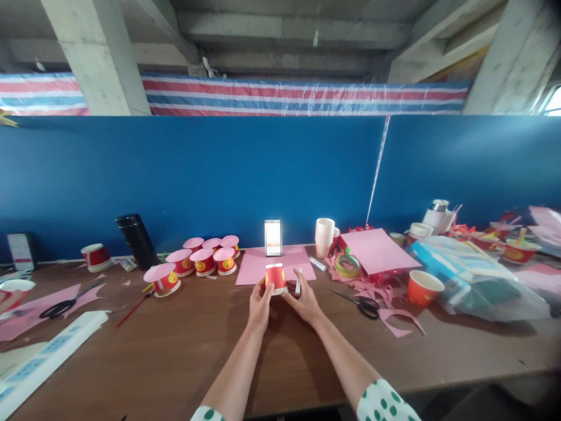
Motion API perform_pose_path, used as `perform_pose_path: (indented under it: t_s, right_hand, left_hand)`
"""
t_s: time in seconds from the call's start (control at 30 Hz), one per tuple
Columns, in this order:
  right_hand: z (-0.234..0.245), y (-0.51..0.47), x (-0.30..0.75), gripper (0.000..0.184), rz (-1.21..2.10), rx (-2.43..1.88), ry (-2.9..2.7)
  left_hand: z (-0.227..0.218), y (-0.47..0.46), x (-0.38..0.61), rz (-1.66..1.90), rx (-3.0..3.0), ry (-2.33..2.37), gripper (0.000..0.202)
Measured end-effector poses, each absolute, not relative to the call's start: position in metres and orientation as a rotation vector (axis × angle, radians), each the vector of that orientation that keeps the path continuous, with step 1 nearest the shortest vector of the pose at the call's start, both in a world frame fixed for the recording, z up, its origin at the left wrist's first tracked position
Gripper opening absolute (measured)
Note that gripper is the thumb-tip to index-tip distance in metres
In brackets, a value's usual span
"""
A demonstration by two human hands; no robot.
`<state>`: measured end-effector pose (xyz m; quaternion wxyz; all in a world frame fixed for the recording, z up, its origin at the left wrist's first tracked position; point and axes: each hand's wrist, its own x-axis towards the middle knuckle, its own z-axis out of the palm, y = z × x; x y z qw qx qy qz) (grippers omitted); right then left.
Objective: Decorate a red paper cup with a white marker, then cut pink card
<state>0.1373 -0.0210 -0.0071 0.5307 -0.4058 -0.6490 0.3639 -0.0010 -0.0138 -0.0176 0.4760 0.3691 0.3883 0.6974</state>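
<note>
My left hand point(262, 307) is closed round the side of a red paper cup point(275, 276). The cup is upside down, with a yellow print and a white lower edge. My right hand point(304, 301) is at the cup's lower right edge and has a slim white stick point(298, 286) between its fingers; whether it is a pen or a glue tube I cannot tell. Behind the cup lies a pink paper sheet point(249, 264). On the left stand several upside-down red cups, each with a pink paper disc point(203, 255) on top.
Black scissors point(367, 306) lie by pink scraps point(401, 323) on the right, near a tape roll point(347, 266), stacked white cups point(324, 237), an orange cup point(424, 287) and a plastic bag point(477, 280). Leftward are a black bottle point(138, 241), a power strip point(52, 359) and another person's hand point(7, 301).
</note>
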Motion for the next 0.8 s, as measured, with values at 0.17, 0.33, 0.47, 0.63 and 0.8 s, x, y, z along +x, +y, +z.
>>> perform_pose_path:
  t_s: [0.17, 0.33, 0.47, 0.63, 0.8]
  right_hand:
    - [-0.0092, -0.0198, 0.1374, 0.079, 0.828, -0.991, -1.566]
    - [-0.0109, -0.0188, 0.1383, 0.076, 0.789, -1.013, -1.590]
    - [-0.0104, -0.0195, 0.1387, 0.074, 0.773, -1.025, -1.598]
    - [-0.0096, -0.0199, 0.1379, 0.073, 0.779, -1.009, -1.595]
    - [-0.0083, -0.0203, 0.1376, 0.073, 0.766, -1.020, -1.601]
  left_hand:
    - [-0.0179, -0.0138, -0.0011, 1.691, 0.912, 0.942, 0.052]
    - [-0.0193, -0.0135, -0.0013, 1.675, 0.920, 0.934, 0.051]
    - [-0.0201, -0.0131, -0.0014, 1.669, 0.923, 0.930, 0.051]
    - [-0.0192, -0.0133, -0.0018, 1.676, 0.925, 0.931, 0.052]
    - [-0.0176, -0.0143, -0.0018, 1.676, 0.923, 0.936, 0.052]
